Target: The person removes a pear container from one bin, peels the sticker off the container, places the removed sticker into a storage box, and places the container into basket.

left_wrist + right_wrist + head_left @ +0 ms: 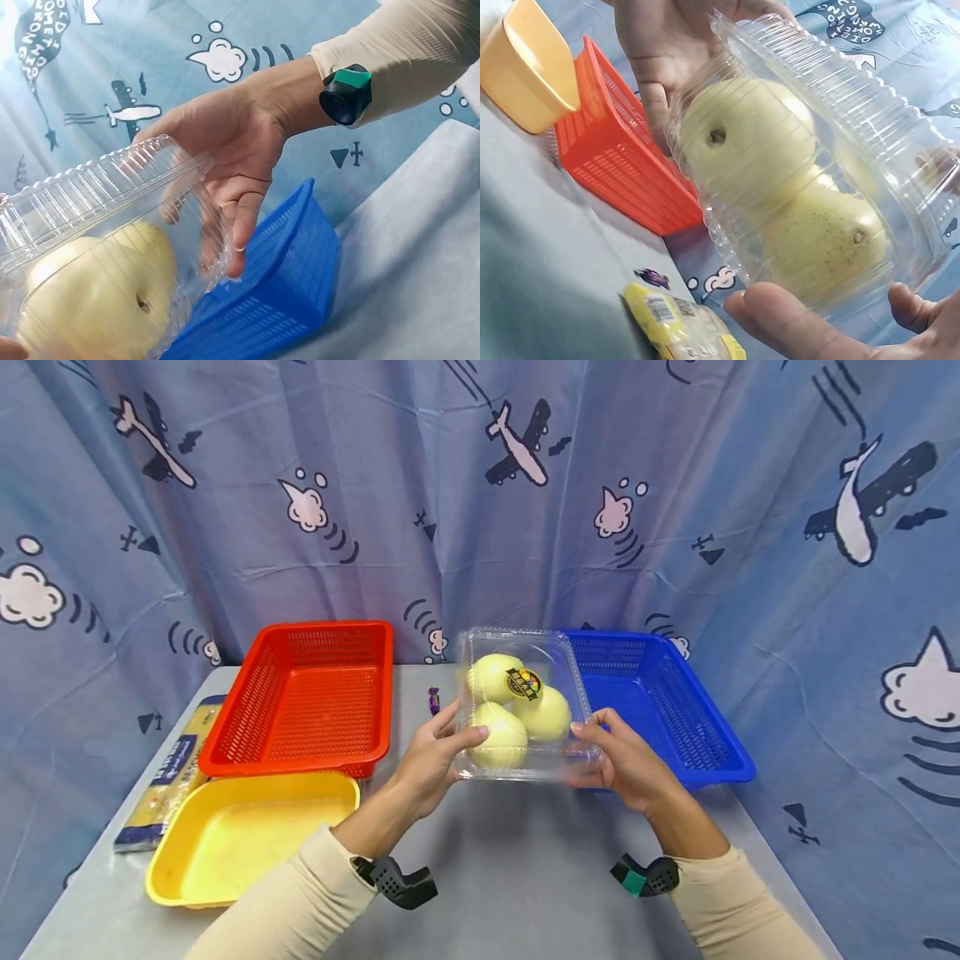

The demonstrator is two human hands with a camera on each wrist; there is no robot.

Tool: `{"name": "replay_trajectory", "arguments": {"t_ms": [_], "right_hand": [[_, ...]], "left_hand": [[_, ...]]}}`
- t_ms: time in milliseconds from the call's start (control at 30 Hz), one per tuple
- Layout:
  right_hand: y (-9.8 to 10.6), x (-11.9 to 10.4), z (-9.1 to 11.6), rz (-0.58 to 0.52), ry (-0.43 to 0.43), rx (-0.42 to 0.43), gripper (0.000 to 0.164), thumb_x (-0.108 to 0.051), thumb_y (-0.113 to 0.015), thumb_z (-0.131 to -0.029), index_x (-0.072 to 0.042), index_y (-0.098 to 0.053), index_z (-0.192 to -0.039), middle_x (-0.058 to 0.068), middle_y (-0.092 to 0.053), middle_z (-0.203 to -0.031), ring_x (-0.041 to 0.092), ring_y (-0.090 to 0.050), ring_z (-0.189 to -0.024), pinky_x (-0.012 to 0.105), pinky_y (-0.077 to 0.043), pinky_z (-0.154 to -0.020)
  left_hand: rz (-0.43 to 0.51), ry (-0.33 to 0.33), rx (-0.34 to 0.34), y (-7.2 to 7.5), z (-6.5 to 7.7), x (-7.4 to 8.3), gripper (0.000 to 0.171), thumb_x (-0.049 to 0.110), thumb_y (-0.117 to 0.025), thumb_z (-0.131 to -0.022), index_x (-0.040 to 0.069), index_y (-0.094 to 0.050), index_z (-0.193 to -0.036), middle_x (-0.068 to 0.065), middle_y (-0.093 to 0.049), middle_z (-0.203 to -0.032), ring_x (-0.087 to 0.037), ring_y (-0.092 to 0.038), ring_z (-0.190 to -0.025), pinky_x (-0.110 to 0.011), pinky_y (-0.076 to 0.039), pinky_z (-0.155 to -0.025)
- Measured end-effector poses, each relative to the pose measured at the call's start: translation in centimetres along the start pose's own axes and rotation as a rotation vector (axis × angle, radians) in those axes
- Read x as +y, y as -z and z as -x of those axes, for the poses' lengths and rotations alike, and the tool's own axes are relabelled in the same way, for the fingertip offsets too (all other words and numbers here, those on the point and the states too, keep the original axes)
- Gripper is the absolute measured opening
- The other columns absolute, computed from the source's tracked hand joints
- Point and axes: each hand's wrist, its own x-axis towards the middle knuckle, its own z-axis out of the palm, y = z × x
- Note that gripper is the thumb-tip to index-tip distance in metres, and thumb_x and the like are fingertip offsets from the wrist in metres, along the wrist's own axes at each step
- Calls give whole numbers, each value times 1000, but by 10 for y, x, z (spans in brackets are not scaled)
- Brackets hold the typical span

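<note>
Both hands hold a clear plastic clamshell box [555, 760] above the table. Inside lie pale yellow fruits [498, 737] that look like pears, and a dark round sticker [523, 683] is on the lid. My left hand [431, 764] grips the left side, thumb over the top. On the right side, my right hand [630, 764] grips with its thumb on the near corner; its other fingers are partly hidden beneath. In the right wrist view, the fruits show a dark dimple and a short stem end.
A red basket [300, 768] and a yellow basin [180, 860] stand left, beside a gold-and-blue packet [168, 777]. Behind the box at right is a blue basket [705, 727]. A purple-wrapped candy [434, 700] lies mid-table, near a yellow packet [682, 322]. A patterned curtain [480, 527] hangs behind.
</note>
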Motion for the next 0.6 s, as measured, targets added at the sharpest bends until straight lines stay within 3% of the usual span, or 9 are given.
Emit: {"name": "replay_trajectory", "arguments": {"t_ms": [233,433,600], "right_hand": [[-13,14,-3,-12,-5,11,28,-19,-56,-97,-8,-31,-99,25,-52,-110,42,-67,-82,53,-53,-72],[-22,27,-4,-35,-5,-2,29,-16,-58,-95,-8,-30,-98,27,-53,-108,41,-66,-83,53,-53,-72],[-29,38,-5,-53,-14,10,30,-15,-59,-95,-7,-30,-99,31,-53,-110,42,-66,-82,51,-54,-70]], "left_hand": [[-32,4,31,16,8,-9,81,17,-69,-84,17,-28,-153,-23,-15,-154,-38,-24,-136,-60,-28,-103],[-9,2,36,28,14,-18,78,14,-67,-85,17,-29,-153,-22,-16,-154,-36,-26,-136,-56,-32,-102],[-8,1,63,37,20,-24,77,12,-66,-85,14,-28,-153,-23,-11,-155,-36,-18,-139,-59,-26,-105]]}}
